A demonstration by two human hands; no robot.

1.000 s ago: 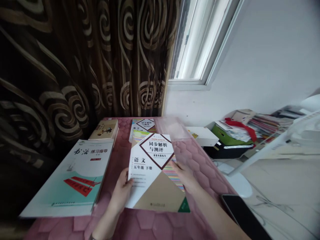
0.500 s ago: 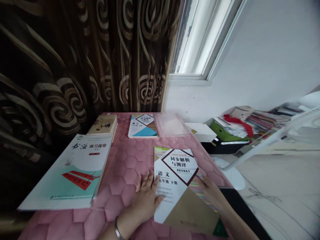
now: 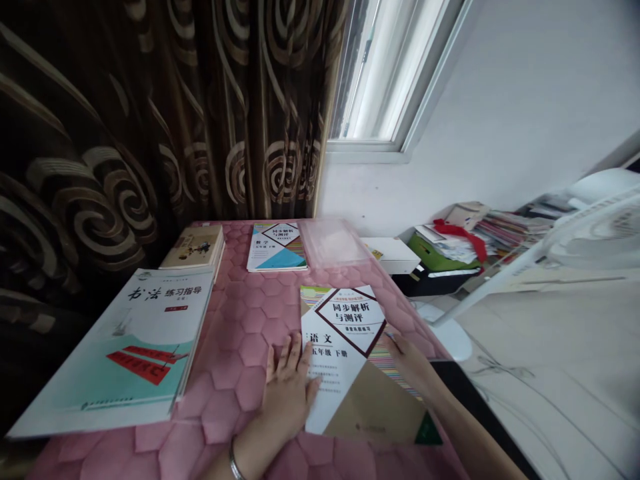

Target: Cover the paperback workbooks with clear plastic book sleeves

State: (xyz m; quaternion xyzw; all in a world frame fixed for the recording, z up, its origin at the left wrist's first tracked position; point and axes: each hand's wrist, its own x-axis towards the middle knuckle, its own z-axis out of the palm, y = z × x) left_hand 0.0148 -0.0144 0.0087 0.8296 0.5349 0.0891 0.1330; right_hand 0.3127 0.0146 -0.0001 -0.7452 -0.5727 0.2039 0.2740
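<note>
The white-and-tan rectangular paper workbook (image 3: 353,380) lies unopened, my left fingers (image 3: 283,355) spread at its left edge, right fingers (image 3: 395,342) half-curled opposite, grip unclear.

Dim, cool daylight from the window (image 3: 383,80), curtain (image 3: 165,120) in deep shadow, soft stretched corners

I look out from a single camera on the person's head, facing forward and tilted down over the table (image 3: 240,333). It is near the work: the left hand (image 3: 287,393) and right hand (image 3: 407,357) lie in the lower half of my picture. Farther off, I get the curtain (image 3: 240,113) at left, the window (image 3: 385,73) up top and the wall (image 3: 540,100) at right.
</note>
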